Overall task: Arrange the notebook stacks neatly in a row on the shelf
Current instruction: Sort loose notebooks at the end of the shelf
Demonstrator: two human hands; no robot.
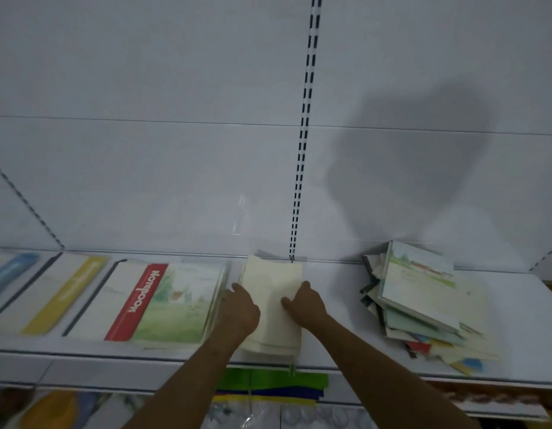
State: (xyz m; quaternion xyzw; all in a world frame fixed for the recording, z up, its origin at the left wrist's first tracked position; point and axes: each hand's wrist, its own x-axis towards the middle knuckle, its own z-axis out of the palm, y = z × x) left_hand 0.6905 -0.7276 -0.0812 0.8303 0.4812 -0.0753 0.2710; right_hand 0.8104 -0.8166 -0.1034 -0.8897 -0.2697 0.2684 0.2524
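A cream stack of notebooks (273, 283) lies in the middle of the white shelf (336, 308), back cover up. My left hand (240, 308) grips its left edge, and my right hand (305, 303) rests on its right side with the thumb pointing up the cover. Left of it lie a red-spined "Notebook" stack (163, 301), a yellow-striped stack (67, 292) and a blue-striped one (8, 274), all in a row. On the right sits a messy pile of notebooks (423, 301), fanned and tilted.
A white back panel with a slotted upright (302, 150) rises behind the shelf. Bare shelf surface lies between the cream stack and the messy pile. Coloured goods (268, 388) show on the shelf below.
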